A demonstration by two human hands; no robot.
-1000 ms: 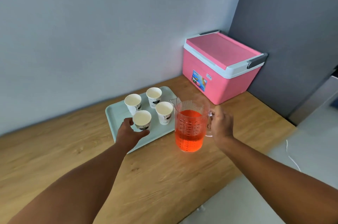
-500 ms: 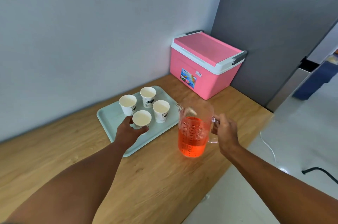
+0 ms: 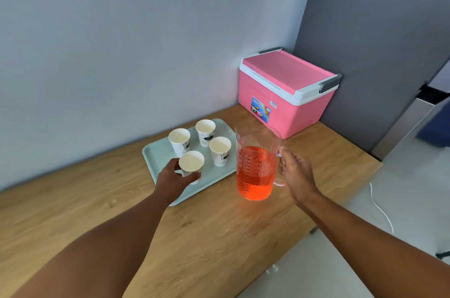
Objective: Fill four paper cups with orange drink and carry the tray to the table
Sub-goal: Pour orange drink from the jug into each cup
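Several white paper cups stand empty on a pale green tray [image 3: 155, 159] on the wooden counter. My left hand [image 3: 174, 179] wraps around the nearest cup [image 3: 191, 163] at the tray's front. The other cups [image 3: 179, 140] [image 3: 205, 131] [image 3: 220, 150] stand behind it. Right of the tray stands a clear plastic jug [image 3: 255, 171], about half full of orange drink. My right hand [image 3: 295, 173] holds the jug's handle. The jug is upright and seems to rest on the counter.
A pink cooler box [image 3: 287, 93] with a shut lid stands in the back right corner against the grey wall. The counter's edge [image 3: 341, 207] runs close on the right, with floor and a white cable [image 3: 379, 207] beyond.
The view has shifted, and the jug now sits a little closer to the tray. My left hand stays on the front cup and my right hand stays on the jug's handle.
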